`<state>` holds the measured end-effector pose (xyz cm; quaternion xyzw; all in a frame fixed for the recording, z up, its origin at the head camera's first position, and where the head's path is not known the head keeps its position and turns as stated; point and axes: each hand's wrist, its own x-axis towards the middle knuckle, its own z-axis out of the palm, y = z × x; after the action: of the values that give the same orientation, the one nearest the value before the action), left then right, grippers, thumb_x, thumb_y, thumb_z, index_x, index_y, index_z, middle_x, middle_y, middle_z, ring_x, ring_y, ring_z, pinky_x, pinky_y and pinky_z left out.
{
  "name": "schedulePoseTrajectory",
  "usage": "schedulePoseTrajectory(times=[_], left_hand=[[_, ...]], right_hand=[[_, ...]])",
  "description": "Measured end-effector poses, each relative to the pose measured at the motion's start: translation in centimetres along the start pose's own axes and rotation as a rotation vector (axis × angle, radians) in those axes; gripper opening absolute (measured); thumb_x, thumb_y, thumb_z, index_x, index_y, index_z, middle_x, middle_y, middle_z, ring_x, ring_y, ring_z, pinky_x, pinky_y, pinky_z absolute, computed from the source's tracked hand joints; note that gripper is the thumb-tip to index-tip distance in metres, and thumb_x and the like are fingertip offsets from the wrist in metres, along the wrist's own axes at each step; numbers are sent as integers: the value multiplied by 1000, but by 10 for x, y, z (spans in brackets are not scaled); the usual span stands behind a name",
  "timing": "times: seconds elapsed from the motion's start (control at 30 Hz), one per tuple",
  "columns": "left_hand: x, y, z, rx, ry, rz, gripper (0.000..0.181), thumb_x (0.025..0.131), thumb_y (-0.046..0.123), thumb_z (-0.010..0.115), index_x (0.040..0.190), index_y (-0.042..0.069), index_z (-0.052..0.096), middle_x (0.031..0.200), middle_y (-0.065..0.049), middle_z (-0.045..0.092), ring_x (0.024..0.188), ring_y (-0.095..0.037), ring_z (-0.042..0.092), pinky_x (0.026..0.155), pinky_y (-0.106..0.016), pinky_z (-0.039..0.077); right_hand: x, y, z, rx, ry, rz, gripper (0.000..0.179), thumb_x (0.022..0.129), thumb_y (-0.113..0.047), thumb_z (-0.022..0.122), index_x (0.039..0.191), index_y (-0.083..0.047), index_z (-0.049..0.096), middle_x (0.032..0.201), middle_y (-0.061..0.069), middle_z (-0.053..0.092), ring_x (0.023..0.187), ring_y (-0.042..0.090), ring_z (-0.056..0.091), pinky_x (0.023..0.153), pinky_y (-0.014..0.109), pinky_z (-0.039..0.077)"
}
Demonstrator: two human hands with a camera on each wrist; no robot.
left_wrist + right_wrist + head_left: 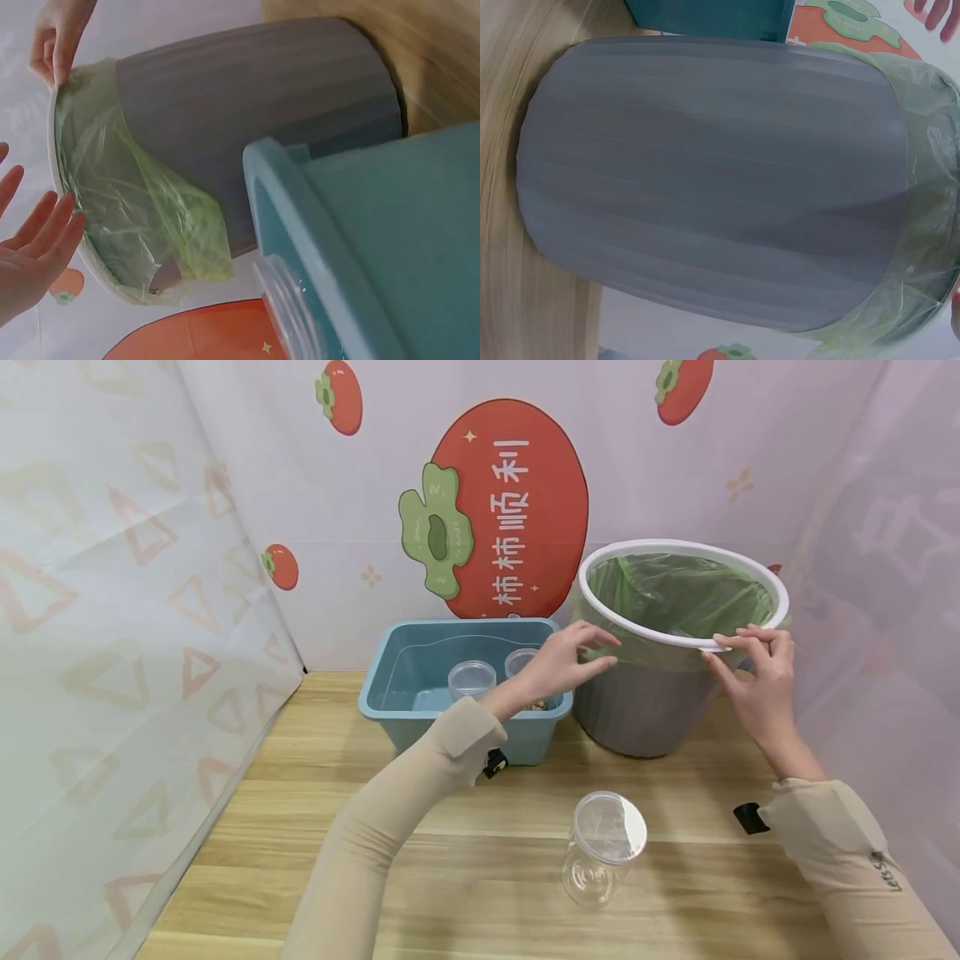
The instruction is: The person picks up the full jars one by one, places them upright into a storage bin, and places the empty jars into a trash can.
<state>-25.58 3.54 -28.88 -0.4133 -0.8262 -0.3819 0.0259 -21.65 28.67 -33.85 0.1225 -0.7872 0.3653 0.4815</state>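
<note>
A grey trash can (637, 710) stands at the right, lined with a thin green plastic bag (675, 585) and topped by a white rim ring (660, 633). The bag's edge folds down over the outside, under the ring. My right hand (761, 689) pinches the ring at its front right, fingers on top and thumb below. Close to the ring's front left, my left hand (573, 658) has its fingers spread and holds nothing. In the left wrist view, a loose flap of the bag (187, 225) hangs along the can's side.
A blue tub (393, 714) sits left of the can, with clear lidded jars (471, 675) inside. Nearer me on the wooden table (487, 893) stands another clear jar (600, 843). Printed cloth (337, 485) walls the back and sides.
</note>
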Motion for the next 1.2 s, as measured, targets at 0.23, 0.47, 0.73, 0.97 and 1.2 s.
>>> schedulePoseTrajectory(times=[0.23,0.47,0.73,0.97,1.2], left_hand=[[-25,0,11,-45,-74,76,26,83,15,62,106,4,61,104,-10,55,97,-18,52,85,-19,41],[-50,1,20,-74,-102,147,25,81,14,64,105,4,61,102,-6,56,93,-12,51,79,-15,41],[-75,2,33,-126,-89,253,22,79,10,65,100,7,62,104,-2,57,101,-6,49,87,-18,39],[-93,1,45,-141,-99,276,22,79,12,65,100,7,62,106,-4,56,104,-7,49,88,-15,38],[-107,0,57,-146,-100,288,22,80,13,65,101,8,62,108,-5,55,106,-5,47,92,-16,36]], right_hand=[[0,-1,0,8,6,-5,28,61,14,72,87,11,61,100,31,44,106,43,38,98,32,24],[0,-4,0,10,5,-5,26,64,11,72,88,11,61,100,30,44,107,43,38,98,32,24],[0,-1,1,5,7,6,28,63,12,72,88,11,61,101,30,44,108,41,38,98,31,24],[1,-16,0,19,12,1,25,65,13,70,88,13,60,100,32,44,107,44,37,97,31,24],[1,-16,0,30,11,-8,23,71,2,70,88,13,60,100,32,44,106,46,36,98,32,23]])
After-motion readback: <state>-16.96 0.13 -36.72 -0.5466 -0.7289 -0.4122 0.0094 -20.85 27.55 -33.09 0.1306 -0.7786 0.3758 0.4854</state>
